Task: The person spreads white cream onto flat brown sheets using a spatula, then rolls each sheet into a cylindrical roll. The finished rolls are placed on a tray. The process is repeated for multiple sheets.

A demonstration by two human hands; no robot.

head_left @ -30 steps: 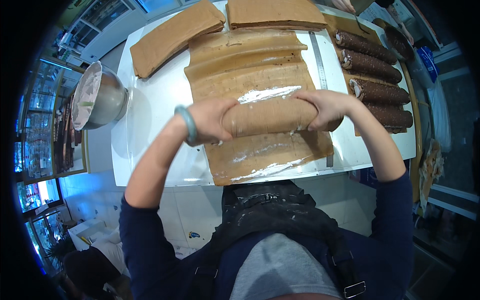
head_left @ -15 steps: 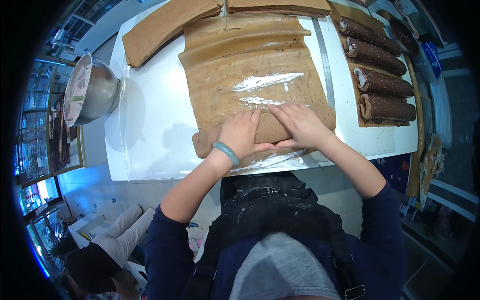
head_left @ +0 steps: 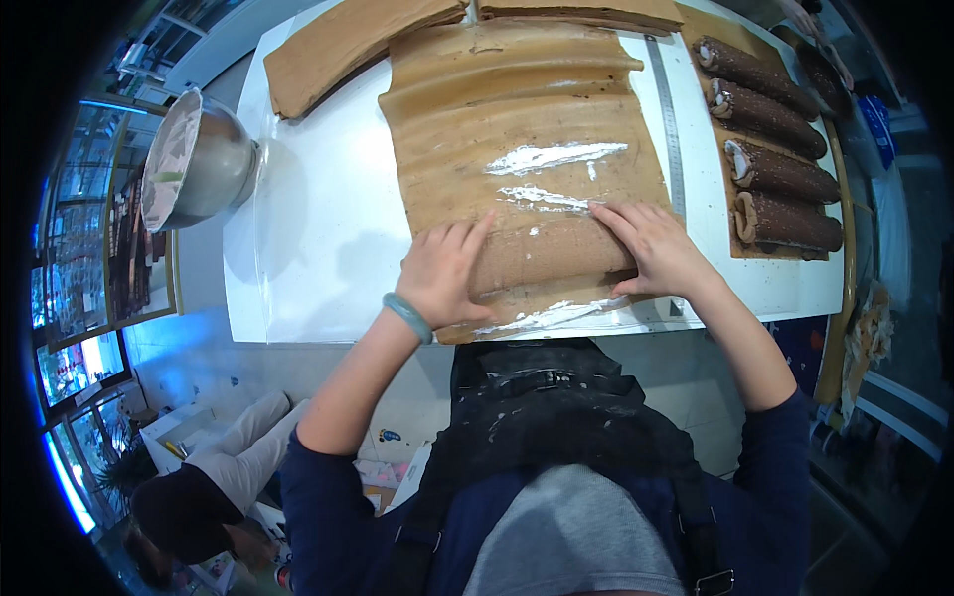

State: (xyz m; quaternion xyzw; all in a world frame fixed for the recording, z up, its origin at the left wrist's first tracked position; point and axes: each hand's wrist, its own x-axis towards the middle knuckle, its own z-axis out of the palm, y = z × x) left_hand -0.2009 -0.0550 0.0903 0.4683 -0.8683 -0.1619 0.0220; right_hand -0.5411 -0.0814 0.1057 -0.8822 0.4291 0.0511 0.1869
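Note:
A light brown cake roll (head_left: 553,250) lies crosswise on a wrinkled brown baking sheet (head_left: 517,104) near the table's front edge. My left hand (head_left: 443,266), below a green bangle (head_left: 408,316), clasps the roll's left end, fingers over the far side and thumb on the near side. At the right end my right hand (head_left: 652,250) holds it the same way. White cream smears (head_left: 556,157) mark the sheet beyond the roll, and another cream smear (head_left: 556,316) lies on the near side.
A metal mixing bowl (head_left: 209,164) stands tilted at the left. Stacked brown cake slabs (head_left: 348,50) lie along the back. A steel ruler (head_left: 671,124) lies right of the sheet, and several dark finished rolls (head_left: 785,169) rest farther right. Another person (head_left: 189,517) is at lower left.
My hands have slid apart from the roll's middle to its two ends, uncovering the middle. The whole view has shifted slightly.

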